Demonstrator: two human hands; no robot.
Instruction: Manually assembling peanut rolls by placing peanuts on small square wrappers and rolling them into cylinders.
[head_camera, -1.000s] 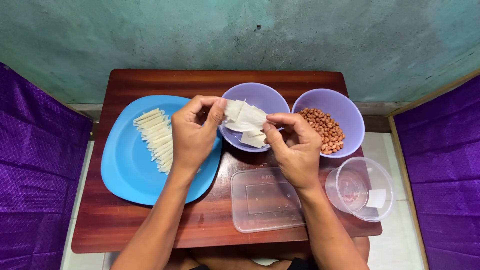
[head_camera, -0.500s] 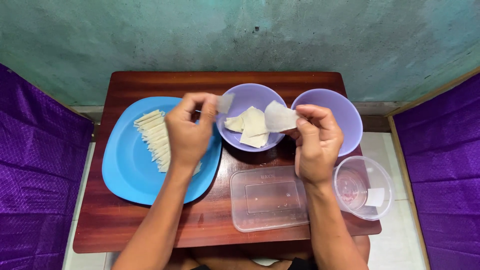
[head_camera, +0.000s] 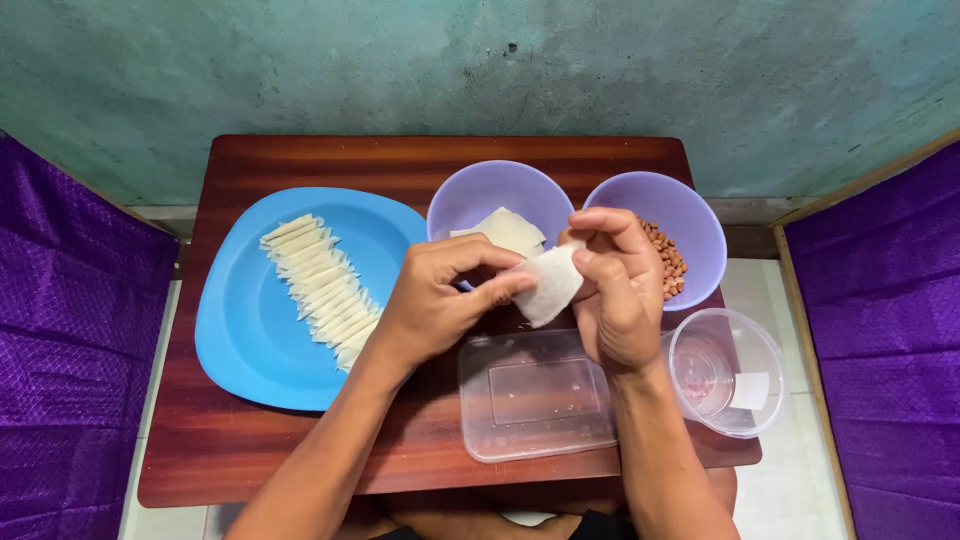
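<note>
White wrapper sheet (head_camera: 548, 284) is pinched between left hand (head_camera: 440, 305) and right hand (head_camera: 612, 295), above bench (head_camera: 420, 160) middle, near purple bowls (head_camera: 480, 195).

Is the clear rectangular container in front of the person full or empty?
Empty, nearly. The clear rectangular container shows the wooden table through its bottom, with only a few tiny specks inside; nothing else lies in it.

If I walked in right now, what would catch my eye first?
Two bare hands, left hand and right hand, meet mid-table, pinching a small white pastry sheet above a clear rectangular plastic lid. To the left, a round blue plastic plate holds a neat row of folded white pastry rolls. Behind sit two lilac bowls, the right one holding peanuts.
</note>
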